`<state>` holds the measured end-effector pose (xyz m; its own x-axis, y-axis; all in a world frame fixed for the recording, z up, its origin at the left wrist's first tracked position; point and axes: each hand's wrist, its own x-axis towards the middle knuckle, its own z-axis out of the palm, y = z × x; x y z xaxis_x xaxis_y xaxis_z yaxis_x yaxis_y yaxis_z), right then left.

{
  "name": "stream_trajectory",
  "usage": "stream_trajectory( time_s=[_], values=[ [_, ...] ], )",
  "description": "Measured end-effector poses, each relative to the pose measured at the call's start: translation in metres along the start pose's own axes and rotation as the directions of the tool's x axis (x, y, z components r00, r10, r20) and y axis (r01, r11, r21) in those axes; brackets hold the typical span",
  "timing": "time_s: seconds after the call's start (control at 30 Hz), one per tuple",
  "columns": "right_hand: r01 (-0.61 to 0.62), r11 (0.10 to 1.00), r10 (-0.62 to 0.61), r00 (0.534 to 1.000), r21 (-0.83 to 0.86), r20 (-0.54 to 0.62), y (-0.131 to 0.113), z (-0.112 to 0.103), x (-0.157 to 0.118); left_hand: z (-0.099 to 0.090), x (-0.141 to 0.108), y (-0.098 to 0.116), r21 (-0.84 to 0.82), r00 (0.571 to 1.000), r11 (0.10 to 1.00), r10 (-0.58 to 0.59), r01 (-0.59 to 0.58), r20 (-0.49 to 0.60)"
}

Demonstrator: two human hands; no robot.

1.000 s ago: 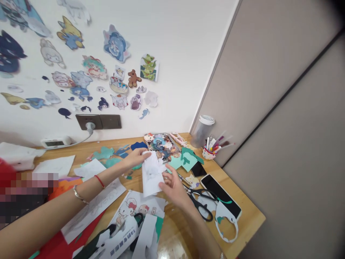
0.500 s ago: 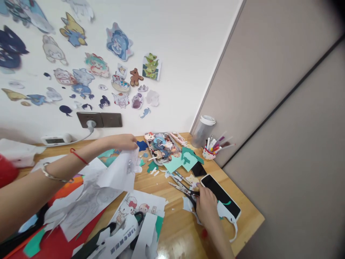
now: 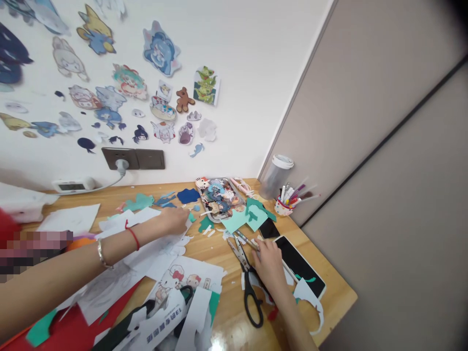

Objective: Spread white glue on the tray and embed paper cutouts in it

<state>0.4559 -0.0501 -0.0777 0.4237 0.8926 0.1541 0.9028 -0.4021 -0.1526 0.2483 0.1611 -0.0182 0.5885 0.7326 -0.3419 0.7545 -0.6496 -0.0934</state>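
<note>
My left hand has its fingers closed at the upper edge of a white sheet of paper, which lies over other drawn sheets; the fingertips are partly hidden. My right hand bends its fingers over the near end of a slim pen and seems closed on it, beside paper scraps. Black-handled scissors lie on the desk just left of that hand, blades partly apart. Right of it is a phone with a teal paper strip on its dark screen.
A tray of character cutouts stands near the wall, with teal paper before it. A pen cup and a tumbler stand back right. Printed sheets, red paper and scraps cover the left and front.
The raised sheet in my left hand has come down flat, and that hand is lower. My right hand has let go of the scissors, which now lie turned on the desk, and moved to the pen.
</note>
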Motion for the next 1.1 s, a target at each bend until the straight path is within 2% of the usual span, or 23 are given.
stream_trajectory(
  time_s=[0.13, 0.23, 0.4, 0.47, 0.57, 0.67, 0.73, 0.8, 0.83, 0.9, 0.97, 1.03, 1.1],
  values=[
    [0.008, 0.994, -0.008, 1.000, -0.107, 0.005, -0.018, 0.000, 0.019, 0.003, 0.004, 0.003, 0.013, 0.993, 1.000, -0.008, 0.010, -0.114],
    [-0.029, 0.987, 0.030, 1.000, -0.161, 0.005, -0.029, 0.001, 0.024, 0.004, 0.003, 0.007, 0.021, 0.983, 1.000, 0.008, -0.004, -0.182],
    [-0.093, 0.983, 0.096, 0.995, -0.158, 0.014, -0.037, 0.003, 0.024, 0.004, -0.005, 0.024, 0.031, 0.948, 0.990, 0.140, -0.137, -0.287],
    [-0.078, 0.990, 0.081, 0.996, -0.116, 0.029, -0.041, 0.004, 0.022, 0.002, -0.008, 0.034, 0.038, 0.916, 0.972, 0.231, -0.232, -0.328],
    [-0.006, 1.000, 0.006, 0.998, -0.007, 0.057, -0.050, 0.006, 0.016, 0.001, -0.009, 0.052, 0.049, 0.841, 0.910, 0.400, -0.411, -0.364],
    [0.110, 0.985, -0.123, 0.988, 0.134, 0.091, -0.061, 0.005, 0.009, 0.006, -0.009, 0.071, 0.053, 0.750, 0.818, 0.549, -0.572, -0.369],
    [0.200, 0.952, -0.234, 0.964, 0.232, 0.129, -0.061, 0.001, 0.007, 0.013, -0.008, 0.082, 0.048, 0.693, 0.754, 0.625, -0.655, -0.360],
    [0.249, 0.918, -0.310, 0.936, 0.308, 0.167, -0.053, -0.006, 0.008, 0.022, -0.005, 0.091, 0.031, 0.647, 0.701, 0.673, -0.712, -0.358],
    [0.242, 0.914, -0.310, 0.934, 0.326, 0.177, -0.044, -0.011, 0.010, 0.026, -0.003, 0.096, 0.019, 0.633, 0.684, 0.684, -0.729, -0.363],
    [0.159, 0.938, -0.217, 0.962, 0.309, 0.165, -0.020, -0.020, 0.015, 0.031, 0.001, 0.104, -0.007, 0.616, 0.664, 0.689, -0.748, -0.382],
    [0.015, 0.969, -0.048, 0.990, 0.245, 0.129, 0.006, -0.028, 0.019, 0.034, 0.003, 0.111, -0.027, 0.599, 0.644, 0.695, -0.765, -0.397],
    [-0.083, 0.976, 0.053, 0.987, 0.200, 0.151, 0.029, -0.032, 0.019, 0.035, 0.004, 0.119, -0.041, 0.576, 0.614, 0.713, -0.788, -0.401],
    [-0.117, 0.978, 0.080, 0.975, 0.175, 0.206, 0.044, -0.033, 0.015, 0.036, 0.001, 0.126, -0.049, 0.553, 0.586, 0.729, -0.809, -0.403]
  ],
)
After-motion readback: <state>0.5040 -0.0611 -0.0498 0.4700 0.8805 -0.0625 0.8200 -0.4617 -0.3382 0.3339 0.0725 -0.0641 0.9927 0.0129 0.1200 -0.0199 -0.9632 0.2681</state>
